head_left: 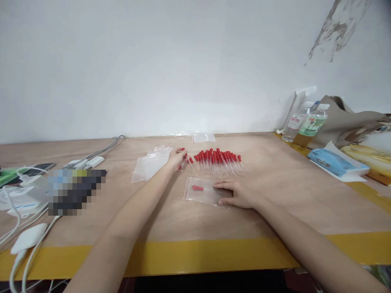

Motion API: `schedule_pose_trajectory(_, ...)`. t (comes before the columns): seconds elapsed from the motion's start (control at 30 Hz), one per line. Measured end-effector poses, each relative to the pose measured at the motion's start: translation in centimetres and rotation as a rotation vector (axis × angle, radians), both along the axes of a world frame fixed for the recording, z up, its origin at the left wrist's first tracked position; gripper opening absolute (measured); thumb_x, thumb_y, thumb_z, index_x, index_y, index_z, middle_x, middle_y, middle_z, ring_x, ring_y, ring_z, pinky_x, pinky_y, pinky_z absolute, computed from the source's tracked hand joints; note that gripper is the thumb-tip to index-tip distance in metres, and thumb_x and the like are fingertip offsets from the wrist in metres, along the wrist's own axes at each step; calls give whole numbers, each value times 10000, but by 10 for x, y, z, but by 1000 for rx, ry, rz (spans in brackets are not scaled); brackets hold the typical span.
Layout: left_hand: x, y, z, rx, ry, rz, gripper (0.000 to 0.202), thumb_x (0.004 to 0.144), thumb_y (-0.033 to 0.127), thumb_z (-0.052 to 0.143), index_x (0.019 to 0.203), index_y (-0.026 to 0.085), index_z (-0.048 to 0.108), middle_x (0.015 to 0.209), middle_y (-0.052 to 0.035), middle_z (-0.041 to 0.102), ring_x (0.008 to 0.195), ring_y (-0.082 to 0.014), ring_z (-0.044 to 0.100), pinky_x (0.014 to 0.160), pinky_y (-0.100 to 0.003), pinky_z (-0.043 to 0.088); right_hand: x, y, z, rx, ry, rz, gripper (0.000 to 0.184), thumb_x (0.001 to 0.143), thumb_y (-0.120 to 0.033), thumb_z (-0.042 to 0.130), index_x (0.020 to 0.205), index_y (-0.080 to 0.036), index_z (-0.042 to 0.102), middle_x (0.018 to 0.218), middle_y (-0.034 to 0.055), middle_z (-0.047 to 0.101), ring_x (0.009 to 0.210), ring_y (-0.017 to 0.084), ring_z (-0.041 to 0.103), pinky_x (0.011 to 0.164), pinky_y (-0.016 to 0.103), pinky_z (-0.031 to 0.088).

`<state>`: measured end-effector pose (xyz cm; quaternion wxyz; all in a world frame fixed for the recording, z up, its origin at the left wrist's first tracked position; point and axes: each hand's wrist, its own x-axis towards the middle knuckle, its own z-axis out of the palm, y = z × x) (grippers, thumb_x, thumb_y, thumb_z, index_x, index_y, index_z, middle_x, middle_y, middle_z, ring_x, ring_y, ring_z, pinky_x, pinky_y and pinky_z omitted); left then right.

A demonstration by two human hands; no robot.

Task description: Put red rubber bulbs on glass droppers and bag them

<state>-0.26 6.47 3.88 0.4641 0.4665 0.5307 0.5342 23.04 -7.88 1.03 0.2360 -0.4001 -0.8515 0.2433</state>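
A row of several glass droppers with red rubber bulbs [219,159] lies on the wooden table [275,179]. At the row's left end my left hand [177,158] is closed on one or two red-bulbed droppers. My right hand [236,194] lies flat, fingers stretched out, on the open end of a small clear plastic bag [202,190] that holds one red-bulbed dropper. A stack of clear bags [150,164] lies just left of my left hand.
Another clear bag [203,137] lies at the wall. Cables, white adapters [91,162] and a phone crowd the table's left side. Two water bottles [305,121], a beige cloth bag [348,120] and a blue packet [334,162] stand at the right. A yellow strip [195,256] edges the table front.
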Motion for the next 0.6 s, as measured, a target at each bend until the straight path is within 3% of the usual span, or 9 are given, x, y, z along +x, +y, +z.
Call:
schedule_pose_trajectory(0.13,-28,-35,3,95,-114,42,293,703,200,626,918,180,428,672,53,495,613,-81,597,630,-250,516,0,1,-1,2,0,1,589,659,-516,638,1165,-227,552,1219,80,530,1148,253,453,981,444,339)
schedule_pose_trajectory(0.3,-60,-84,-5,179,-164,77,338,650,211,661,909,172,448,702,50,516,612,-85,602,647,-267,527,0,0,0,-2,0,-11,589,655,-512,644,1164,-229,553,1217,74,533,1145,251,457,979,437,349)
schedule_pose_trajectory(0.4,-61,-100,-13,154,-161,107,330,652,226,659,893,177,440,698,56,514,611,-75,593,645,-257,527,0,-1,1,1,-5,-14,582,660,-512,640,1166,-239,552,1215,70,535,1145,254,458,984,444,341)
schedule_pose_trajectory(0.6,-45,-111,-26,59,-206,38,345,627,256,693,841,177,433,676,69,517,645,-84,610,707,-298,528,0,0,0,14,-10,-12,569,663,-496,644,1164,-244,551,1209,69,540,1147,258,456,976,455,344)
